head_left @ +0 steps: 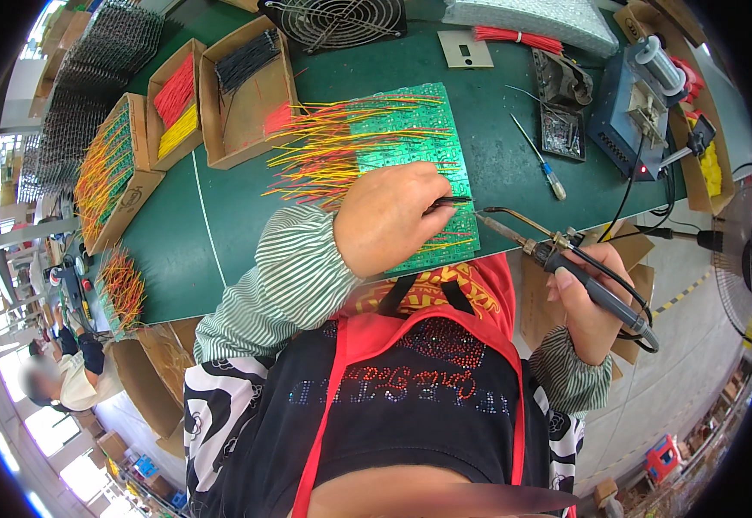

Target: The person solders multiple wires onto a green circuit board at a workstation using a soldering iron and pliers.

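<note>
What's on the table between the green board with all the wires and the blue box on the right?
In the head view, a small screwdriver with a blue-and-clear handle lies on the green mat between the green circuit board and the blue box.

Both my hands up, forearms in striped sleeves

My left hand (390, 217) is curled knuckles-up with fingertips pinched; my right hand (585, 302) is fisted, thumb uppermost, wrist bent inward.
</note>
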`<move>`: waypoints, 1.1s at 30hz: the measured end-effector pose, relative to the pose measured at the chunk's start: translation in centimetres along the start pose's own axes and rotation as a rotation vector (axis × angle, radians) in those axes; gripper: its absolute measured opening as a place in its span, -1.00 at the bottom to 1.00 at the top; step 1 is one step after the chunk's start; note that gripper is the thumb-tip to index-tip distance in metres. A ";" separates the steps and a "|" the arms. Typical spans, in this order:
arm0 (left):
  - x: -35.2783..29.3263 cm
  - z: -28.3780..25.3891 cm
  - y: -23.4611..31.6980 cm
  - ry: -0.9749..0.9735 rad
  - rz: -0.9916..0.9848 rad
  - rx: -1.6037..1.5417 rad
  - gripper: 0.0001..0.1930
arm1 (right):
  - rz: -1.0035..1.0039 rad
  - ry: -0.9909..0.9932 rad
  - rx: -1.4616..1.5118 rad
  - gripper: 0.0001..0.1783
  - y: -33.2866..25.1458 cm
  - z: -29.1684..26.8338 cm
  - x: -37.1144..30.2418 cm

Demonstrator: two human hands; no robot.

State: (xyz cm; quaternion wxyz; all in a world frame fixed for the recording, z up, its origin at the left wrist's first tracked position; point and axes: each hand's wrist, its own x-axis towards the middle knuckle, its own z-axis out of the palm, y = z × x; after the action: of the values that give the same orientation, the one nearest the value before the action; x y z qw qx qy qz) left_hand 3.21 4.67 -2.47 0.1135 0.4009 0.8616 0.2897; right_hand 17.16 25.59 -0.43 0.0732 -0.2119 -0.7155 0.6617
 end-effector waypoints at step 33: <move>-8.6 -1.1 -0.7 0.096 -0.211 -0.104 -0.82 | -0.109 -0.218 -0.151 -0.79 0.3 3.2 -3.0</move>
State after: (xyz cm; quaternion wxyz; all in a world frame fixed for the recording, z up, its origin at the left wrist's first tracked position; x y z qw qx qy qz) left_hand 7.89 -2.67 -2.29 0.1224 0.2871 0.8874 0.3392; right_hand 18.68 21.44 -0.54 0.0146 -0.1044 -0.7772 0.6203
